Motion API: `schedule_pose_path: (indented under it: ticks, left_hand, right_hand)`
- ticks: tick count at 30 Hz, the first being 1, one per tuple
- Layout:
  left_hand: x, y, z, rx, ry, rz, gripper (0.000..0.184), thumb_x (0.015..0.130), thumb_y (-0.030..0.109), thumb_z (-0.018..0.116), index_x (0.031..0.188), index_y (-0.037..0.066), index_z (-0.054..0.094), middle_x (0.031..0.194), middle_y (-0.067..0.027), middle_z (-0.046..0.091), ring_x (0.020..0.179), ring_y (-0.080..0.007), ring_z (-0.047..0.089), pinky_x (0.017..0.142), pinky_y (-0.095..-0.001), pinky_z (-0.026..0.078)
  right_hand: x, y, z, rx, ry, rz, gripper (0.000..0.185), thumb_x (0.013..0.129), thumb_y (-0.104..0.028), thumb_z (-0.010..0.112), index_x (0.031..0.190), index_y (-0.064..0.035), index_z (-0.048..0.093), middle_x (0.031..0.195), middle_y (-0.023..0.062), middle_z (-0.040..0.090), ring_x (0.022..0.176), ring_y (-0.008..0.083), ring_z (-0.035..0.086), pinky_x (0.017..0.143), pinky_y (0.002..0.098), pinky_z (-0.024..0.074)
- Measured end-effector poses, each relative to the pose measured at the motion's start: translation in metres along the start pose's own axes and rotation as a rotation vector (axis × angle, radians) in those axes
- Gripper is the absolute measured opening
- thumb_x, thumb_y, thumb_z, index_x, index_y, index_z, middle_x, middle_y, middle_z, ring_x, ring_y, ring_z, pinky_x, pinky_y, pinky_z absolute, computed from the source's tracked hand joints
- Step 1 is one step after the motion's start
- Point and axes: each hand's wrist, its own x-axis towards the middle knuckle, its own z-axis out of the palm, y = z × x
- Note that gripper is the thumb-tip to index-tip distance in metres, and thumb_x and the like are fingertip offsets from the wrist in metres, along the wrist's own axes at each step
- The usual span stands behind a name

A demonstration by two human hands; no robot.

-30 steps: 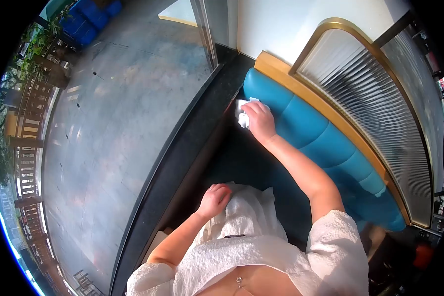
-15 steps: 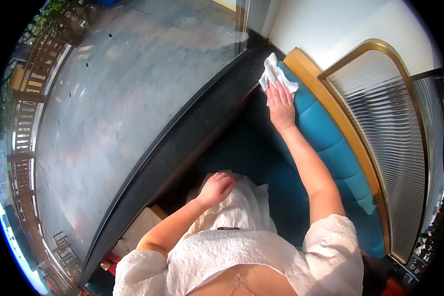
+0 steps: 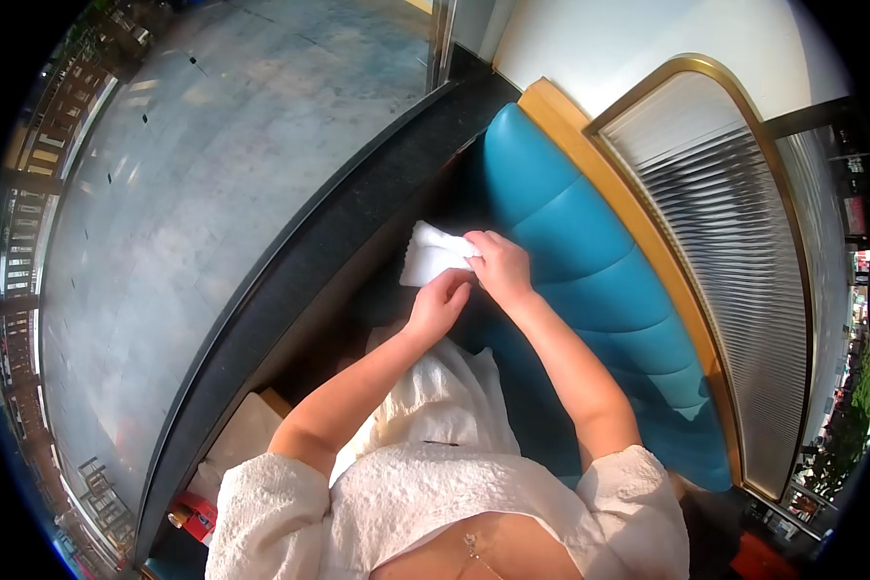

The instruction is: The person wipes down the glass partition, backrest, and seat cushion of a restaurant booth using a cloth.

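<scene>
A white cloth (image 3: 431, 259), partly folded and with a scalloped edge, is held out in front of my body above the dark seat. My right hand (image 3: 501, 265) pinches its right end. The fingers of my left hand (image 3: 439, 302) are curled at the cloth's lower edge, and their tips are partly hidden. Both hands are close together, just left of the blue padded backrest (image 3: 590, 261) and apart from it.
A wooden rail (image 3: 638, 232) tops the backrest, with a brass-framed ribbed glass panel (image 3: 735, 222) beyond. A black ledge (image 3: 290, 251) runs along the left, beside a grey paved floor (image 3: 193, 213). Something red (image 3: 199, 517) lies at lower left.
My right hand has come off the top of the backrest and back toward me with the cloth. My left hand has risen from my lap to meet it.
</scene>
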Motion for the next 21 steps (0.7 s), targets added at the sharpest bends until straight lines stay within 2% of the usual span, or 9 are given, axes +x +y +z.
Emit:
schedule_pose_path:
  ticks: [2, 4, 6, 11, 13, 14, 16, 19, 21]
  left_hand:
    - [0.003, -0.011, 0.013, -0.143, 0.116, -0.07, 0.023, 0.088, 0.016, 0.054, 0.106, 0.001, 0.057, 0.089, -0.0134, 0.064, 0.084, -0.0206, 0.061, 0.076, -0.0304, 0.047]
    - [0.01, -0.048, 0.03, -0.416, 0.153, -0.012, 0.029, 0.089, 0.015, 0.053, 0.114, 0.003, 0.053, 0.103, -0.0093, 0.061, 0.099, -0.0187, 0.056, 0.085, -0.0301, 0.044]
    - [-0.001, -0.017, 0.028, -0.88, 0.141, -0.111, 0.031, 0.088, 0.015, 0.053, 0.118, 0.006, 0.052, 0.116, -0.0084, 0.056, 0.107, -0.0202, 0.052, 0.09, -0.0313, 0.042]
    - [0.003, -0.029, 0.025, -1.307, -0.114, 0.007, 0.043, 0.089, 0.025, 0.053, 0.127, 0.006, 0.045, 0.129, -0.0086, 0.049, 0.118, -0.0228, 0.047, 0.097, -0.0346, 0.04]
    - [0.018, -0.027, 0.025, -0.575, -0.048, 0.193, 0.041, 0.086, 0.025, 0.056, 0.121, 0.005, 0.05, 0.121, -0.0083, 0.053, 0.113, -0.023, 0.051, 0.093, -0.0339, 0.042]
    - [0.027, -0.014, 0.021, 0.124, 0.077, 0.24, 0.032, 0.081, 0.022, 0.057, 0.109, 0.006, 0.052, 0.109, -0.0062, 0.053, 0.102, -0.021, 0.053, 0.084, -0.0323, 0.043]
    - [0.048, 0.035, 0.02, 1.106, 0.292, 0.017, 0.015, 0.072, 0.014, 0.059, 0.086, 0.008, 0.057, 0.085, -0.0021, 0.054, 0.081, -0.0171, 0.057, 0.067, -0.0292, 0.045]
    - [0.097, 0.104, 0.047, 1.02, 0.293, -0.515, 0.007, 0.068, 0.009, 0.06, 0.074, 0.009, 0.059, 0.072, -0.0005, 0.053, 0.071, -0.0151, 0.059, 0.057, -0.0262, 0.045]
    - [0.151, 0.082, 0.1, 0.542, 0.645, -0.216, 0.03, 0.075, 0.016, 0.057, 0.1, 0.005, 0.046, 0.101, -0.0077, 0.043, 0.098, -0.0186, 0.04, 0.079, -0.0296, 0.029]
  right_hand:
    - [-0.009, -0.016, -0.008, 0.008, -0.013, -0.065, 0.024, 0.07, -0.012, 0.068, 0.093, -0.0109, 0.06, 0.081, 0.0077, 0.061, 0.068, 0.0293, 0.062, 0.057, 0.0376, 0.051]
    - [-0.018, -0.04, -0.016, 0.042, -0.119, -0.008, 0.029, 0.07, -0.007, 0.064, 0.099, -0.0114, 0.06, 0.085, 0.0071, 0.06, 0.073, 0.0294, 0.061, 0.062, 0.0367, 0.0505]
    - [-0.031, -0.052, -0.012, 0.019, -0.167, -0.058, 0.031, 0.072, -0.012, 0.065, 0.103, -0.0115, 0.06, 0.093, 0.0072, 0.058, 0.075, 0.0304, 0.061, 0.065, 0.0382, 0.051]
    - [-0.038, -0.069, -0.043, 0.276, -0.44, -0.179, 0.043, 0.078, -0.024, 0.066, 0.118, -0.0111, 0.054, 0.109, 0.0103, 0.055, 0.097, 0.0306, 0.057, 0.079, 0.0387, 0.0489]
    - [-0.031, -0.051, -0.066, 0.221, -0.363, -0.113, 0.043, 0.079, -0.022, 0.065, 0.119, -0.0099, 0.053, 0.111, 0.0112, 0.055, 0.098, 0.0308, 0.056, 0.081, 0.0391, 0.0479]
    - [-0.026, -0.035, -0.077, 0.173, -0.282, -0.052, 0.042, 0.08, -0.019, 0.065, 0.119, -0.0087, 0.053, 0.114, 0.0121, 0.054, 0.099, 0.0309, 0.056, 0.082, 0.0395, 0.047]
    - [-0.02, 0.022, -0.095, -0.176, -0.049, -0.127, 0.043, 0.08, -0.019, 0.064, 0.12, -0.0066, 0.051, 0.116, 0.0127, 0.053, 0.102, 0.0291, 0.056, 0.086, 0.0385, 0.0459]
    - [-0.018, 0.092, -0.117, -0.5, 0.016, -0.319, 0.046, 0.078, -0.019, 0.065, 0.12, -0.005, 0.052, 0.122, 0.0136, 0.052, 0.112, 0.0293, 0.051, 0.093, 0.0392, 0.0426]
    - [-0.021, 0.114, -0.122, -0.641, -0.166, -0.517, 0.048, 0.077, -0.019, 0.065, 0.121, -0.0057, 0.053, 0.129, 0.0148, 0.048, 0.121, 0.0309, 0.045, 0.099, 0.0422, 0.038]
